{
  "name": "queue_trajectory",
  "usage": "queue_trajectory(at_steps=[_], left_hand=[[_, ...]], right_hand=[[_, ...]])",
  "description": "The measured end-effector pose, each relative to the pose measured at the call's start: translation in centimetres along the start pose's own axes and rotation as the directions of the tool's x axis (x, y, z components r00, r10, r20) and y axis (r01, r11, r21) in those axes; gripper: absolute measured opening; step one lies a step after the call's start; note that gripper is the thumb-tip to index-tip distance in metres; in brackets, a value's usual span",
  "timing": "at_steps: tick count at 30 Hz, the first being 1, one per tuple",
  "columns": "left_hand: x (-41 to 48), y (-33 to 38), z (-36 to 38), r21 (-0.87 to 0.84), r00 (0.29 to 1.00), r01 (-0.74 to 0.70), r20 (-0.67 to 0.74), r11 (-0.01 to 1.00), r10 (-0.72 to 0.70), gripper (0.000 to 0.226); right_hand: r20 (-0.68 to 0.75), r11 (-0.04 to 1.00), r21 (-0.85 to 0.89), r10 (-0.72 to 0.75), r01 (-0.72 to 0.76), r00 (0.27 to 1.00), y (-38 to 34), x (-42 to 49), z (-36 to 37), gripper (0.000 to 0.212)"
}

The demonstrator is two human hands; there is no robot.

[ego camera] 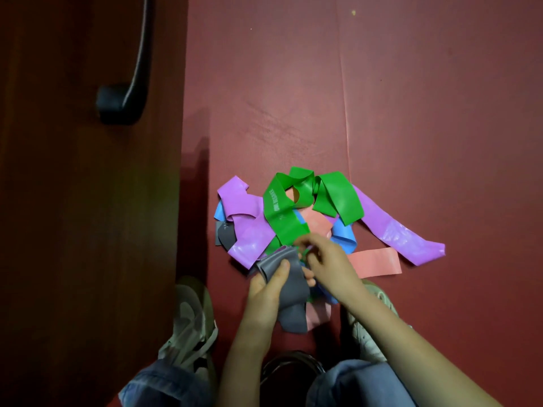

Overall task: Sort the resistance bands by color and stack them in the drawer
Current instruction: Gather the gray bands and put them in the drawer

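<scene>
A tangled heap of resistance bands lies on the red mat [293, 98]. On top is a green band [282, 212], with purple bands [393, 227] spreading left and right, a blue band [345, 239] and a pink band [379, 261] under them. My left hand [266, 292] grips a folded grey band [291, 295], thumb across it. My right hand [329, 259] pinches the green band's end just above the grey one. Another grey band [224, 235] peeks out at the heap's left edge.
A dark wooden drawer front [73, 201] with a black curved handle [129, 83] fills the left side. My two sneakers [191, 315] and jeans-clad knees sit at the bottom, close to the heap. A dark round object [291, 365] lies between my knees.
</scene>
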State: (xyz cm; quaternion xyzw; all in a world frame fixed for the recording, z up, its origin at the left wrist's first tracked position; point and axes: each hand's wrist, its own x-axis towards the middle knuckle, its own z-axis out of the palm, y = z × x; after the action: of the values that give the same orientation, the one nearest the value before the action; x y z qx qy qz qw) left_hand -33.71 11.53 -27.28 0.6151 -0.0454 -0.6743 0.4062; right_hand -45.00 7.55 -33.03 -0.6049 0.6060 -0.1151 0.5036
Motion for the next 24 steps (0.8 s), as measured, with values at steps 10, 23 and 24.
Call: queue_trajectory(at_steps=[10,23,24], left_hand=[[0.6,1.8,-2.7,-0.070,0.954,-0.207,-0.234,0.976,0.186,0.017],[0.1,1.7,-3.0,-0.097,0.956,-0.202,-0.235,0.975,0.175,0.030],[0.1,1.7,-2.9,-0.099,0.955,-0.205,-0.236,0.974,0.177,0.030]], right_hand=[[0.691,0.521,-0.378,-0.391,0.765,0.608,-6.9,8.5,5.8,0.035],[0.408,0.440,-0.801,-0.097,0.407,0.908,-6.6,8.6,6.9,0.034],[0.400,0.454,-0.788,-0.134,0.415,0.907,-6.5,8.5,6.4,0.032]])
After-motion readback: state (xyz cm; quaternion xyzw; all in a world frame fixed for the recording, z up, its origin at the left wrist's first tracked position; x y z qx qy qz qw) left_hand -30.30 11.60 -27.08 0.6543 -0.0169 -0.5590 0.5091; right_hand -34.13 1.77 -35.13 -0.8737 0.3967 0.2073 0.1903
